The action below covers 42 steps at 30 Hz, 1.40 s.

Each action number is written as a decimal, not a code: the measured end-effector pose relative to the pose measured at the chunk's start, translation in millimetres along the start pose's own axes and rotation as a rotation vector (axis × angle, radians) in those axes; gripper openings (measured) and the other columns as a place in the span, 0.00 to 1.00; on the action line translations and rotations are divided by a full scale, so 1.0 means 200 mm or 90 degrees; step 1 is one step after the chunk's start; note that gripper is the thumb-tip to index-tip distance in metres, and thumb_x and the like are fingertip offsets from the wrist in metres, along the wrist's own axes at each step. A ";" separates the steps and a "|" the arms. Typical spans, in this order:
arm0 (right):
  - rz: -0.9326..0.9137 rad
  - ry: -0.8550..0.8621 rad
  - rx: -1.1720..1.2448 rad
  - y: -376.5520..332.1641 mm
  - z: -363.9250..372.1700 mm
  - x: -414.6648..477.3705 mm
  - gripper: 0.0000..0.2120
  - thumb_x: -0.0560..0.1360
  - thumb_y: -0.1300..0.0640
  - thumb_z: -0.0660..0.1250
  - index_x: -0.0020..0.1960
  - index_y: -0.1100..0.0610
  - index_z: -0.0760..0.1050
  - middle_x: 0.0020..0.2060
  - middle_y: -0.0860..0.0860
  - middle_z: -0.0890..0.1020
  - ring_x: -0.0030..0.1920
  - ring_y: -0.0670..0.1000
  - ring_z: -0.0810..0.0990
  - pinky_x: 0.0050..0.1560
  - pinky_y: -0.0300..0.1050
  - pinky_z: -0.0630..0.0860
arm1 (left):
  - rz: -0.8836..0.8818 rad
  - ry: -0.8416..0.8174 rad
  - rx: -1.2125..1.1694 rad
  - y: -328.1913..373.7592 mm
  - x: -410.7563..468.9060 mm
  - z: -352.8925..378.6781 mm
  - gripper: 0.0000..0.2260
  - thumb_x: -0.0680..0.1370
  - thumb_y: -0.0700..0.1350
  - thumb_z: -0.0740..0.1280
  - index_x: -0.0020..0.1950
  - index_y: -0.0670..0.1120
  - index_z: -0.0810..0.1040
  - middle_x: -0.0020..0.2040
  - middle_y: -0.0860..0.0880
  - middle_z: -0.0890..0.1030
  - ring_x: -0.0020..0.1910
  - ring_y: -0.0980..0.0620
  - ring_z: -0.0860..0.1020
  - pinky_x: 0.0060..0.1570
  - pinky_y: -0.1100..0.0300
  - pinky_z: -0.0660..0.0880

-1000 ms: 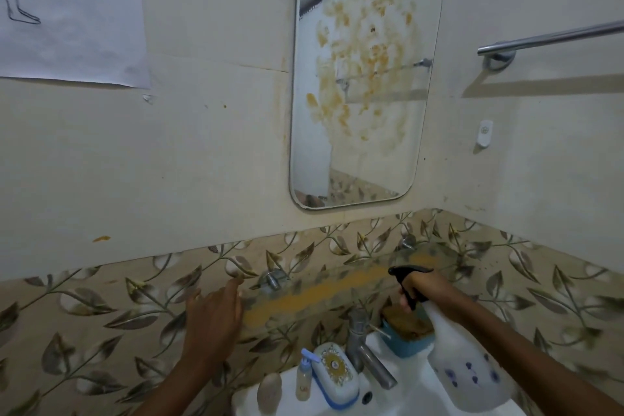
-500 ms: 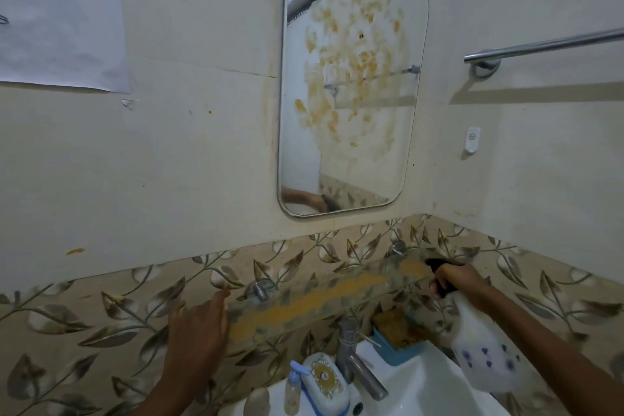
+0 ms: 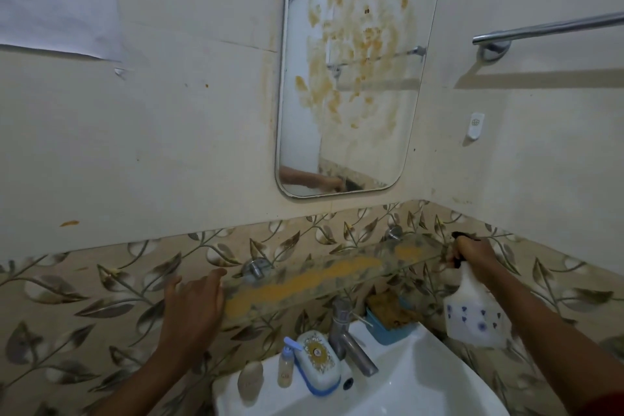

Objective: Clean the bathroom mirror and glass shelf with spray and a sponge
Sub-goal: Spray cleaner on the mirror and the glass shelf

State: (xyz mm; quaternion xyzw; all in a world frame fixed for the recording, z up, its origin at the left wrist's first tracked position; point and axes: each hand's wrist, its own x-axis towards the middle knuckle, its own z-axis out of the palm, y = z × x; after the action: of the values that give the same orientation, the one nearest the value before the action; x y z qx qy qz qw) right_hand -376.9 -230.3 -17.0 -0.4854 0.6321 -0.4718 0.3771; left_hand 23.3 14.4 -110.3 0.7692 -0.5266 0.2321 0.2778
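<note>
Currently our right hand (image 3: 471, 252) clamps the spray bottle (image 3: 472, 312); left hand (image 3: 192, 309) spread; beside it, glass shelf (image 3: 320, 277) and mirror (image 3: 354, 71) unwiped

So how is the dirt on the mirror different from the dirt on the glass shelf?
The mirror carries scattered orange-brown blotches over its upper and middle part; the glass shelf has one long orange-yellow streak along its length with a separate patch near its right end. The mirror hangs flat on the wall, while the shelf juts out horizontally on metal brackets. Both are stained glass, not yet wiped.
</note>
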 end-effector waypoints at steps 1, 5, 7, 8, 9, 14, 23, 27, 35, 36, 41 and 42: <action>0.024 0.008 -0.001 0.00 -0.01 -0.01 0.14 0.68 0.72 0.55 0.50 0.72 0.73 0.27 0.61 0.74 0.27 0.57 0.73 0.26 0.47 0.71 | -0.001 0.001 -0.003 0.00 0.00 0.00 0.20 0.75 0.49 0.47 0.53 0.48 0.77 0.31 0.50 0.81 0.33 0.46 0.80 0.55 0.43 0.66; 0.078 0.011 -0.007 0.05 0.02 -0.05 0.08 0.65 0.73 0.55 0.32 0.66 0.70 0.27 0.63 0.74 0.27 0.58 0.74 0.33 0.50 0.74 | -0.013 0.021 -0.025 0.01 -0.01 -0.01 0.19 0.74 0.47 0.48 0.51 0.46 0.78 0.30 0.49 0.81 0.31 0.46 0.80 0.53 0.42 0.69; 0.083 -0.052 0.004 0.06 0.06 -0.03 0.12 0.64 0.76 0.53 0.37 0.65 0.73 0.28 0.62 0.73 0.28 0.58 0.74 0.32 0.49 0.73 | -0.024 0.025 -0.037 0.02 -0.01 -0.02 0.19 0.74 0.47 0.49 0.51 0.45 0.78 0.29 0.49 0.80 0.31 0.46 0.80 0.52 0.42 0.70; 0.075 -0.080 -0.013 0.04 0.09 -0.03 0.21 0.64 0.77 0.51 0.48 0.63 0.75 0.29 0.62 0.73 0.29 0.58 0.73 0.29 0.48 0.73 | -0.031 0.020 -0.038 0.02 -0.01 -0.02 0.19 0.74 0.47 0.49 0.51 0.45 0.78 0.29 0.49 0.80 0.31 0.46 0.80 0.52 0.43 0.70; 0.068 -0.115 -0.033 0.02 0.13 -0.04 0.27 0.65 0.78 0.49 0.58 0.61 0.73 0.30 0.61 0.72 0.29 0.57 0.73 0.26 0.46 0.72 | -0.038 0.014 -0.038 0.02 -0.01 -0.02 0.19 0.74 0.47 0.49 0.51 0.45 0.78 0.29 0.49 0.80 0.31 0.46 0.79 0.52 0.43 0.70; 0.054 -0.178 -0.096 0.00 0.29 -0.14 0.24 0.71 0.77 0.49 0.60 0.62 0.71 0.30 0.60 0.71 0.25 0.55 0.73 0.18 0.39 0.71 | -0.073 0.023 -0.079 0.01 -0.02 0.01 0.22 0.74 0.48 0.46 0.54 0.44 0.77 0.31 0.48 0.81 0.34 0.45 0.80 0.55 0.41 0.68; 0.027 -0.411 -0.042 -0.10 0.43 -0.54 0.24 0.67 0.79 0.48 0.54 0.65 0.75 0.33 0.61 0.76 0.24 0.55 0.79 0.22 0.41 0.75 | -0.096 0.055 -0.156 -0.01 -0.02 0.01 0.24 0.75 0.48 0.44 0.58 0.44 0.76 0.33 0.50 0.81 0.35 0.45 0.80 0.58 0.41 0.66; -0.006 -0.484 -0.075 -0.14 0.51 -0.71 0.28 0.70 0.79 0.46 0.63 0.60 0.69 0.32 0.59 0.74 0.29 0.57 0.73 0.19 0.37 0.72 | -0.104 0.055 -0.179 -0.01 -0.02 0.00 0.25 0.75 0.50 0.43 0.59 0.45 0.75 0.31 0.52 0.78 0.36 0.46 0.79 0.60 0.42 0.64; -0.081 -0.638 -0.057 -0.16 0.62 -0.90 0.27 0.68 0.77 0.50 0.34 0.55 0.83 0.27 0.57 0.80 0.27 0.56 0.79 0.32 0.47 0.77 | -0.124 0.047 -0.190 0.00 -0.02 -0.01 0.25 0.76 0.51 0.42 0.60 0.45 0.74 0.30 0.52 0.77 0.35 0.46 0.78 0.60 0.42 0.65; -0.085 -0.635 -0.054 -0.16 0.65 -0.91 0.28 0.68 0.78 0.50 0.33 0.53 0.82 0.28 0.58 0.80 0.28 0.57 0.78 0.33 0.48 0.77 | -0.125 0.047 -0.194 0.00 -0.01 -0.01 0.25 0.77 0.51 0.42 0.60 0.45 0.74 0.30 0.51 0.77 0.35 0.47 0.78 0.60 0.42 0.65; -0.094 -0.689 -0.095 -0.14 0.70 -1.01 0.25 0.66 0.78 0.50 0.44 0.56 0.80 0.30 0.58 0.78 0.25 0.55 0.76 0.25 0.41 0.73 | -0.120 0.055 -0.195 0.01 -0.02 -0.02 0.25 0.77 0.51 0.42 0.61 0.46 0.74 0.30 0.52 0.77 0.34 0.47 0.78 0.60 0.44 0.64; -0.107 -0.706 -0.099 -0.15 0.70 -1.03 0.24 0.65 0.78 0.51 0.41 0.57 0.80 0.28 0.56 0.79 0.24 0.54 0.77 0.25 0.40 0.73 | -0.118 0.056 -0.197 0.01 -0.03 -0.02 0.25 0.77 0.51 0.42 0.61 0.46 0.73 0.30 0.52 0.77 0.34 0.47 0.78 0.60 0.44 0.64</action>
State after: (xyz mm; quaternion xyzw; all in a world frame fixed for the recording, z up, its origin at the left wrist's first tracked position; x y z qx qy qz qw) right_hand -188.7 -64.9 -21.3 -0.7355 0.3315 -0.1267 0.5771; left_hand 20.2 20.5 -110.0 0.7517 -0.4699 0.1554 0.4359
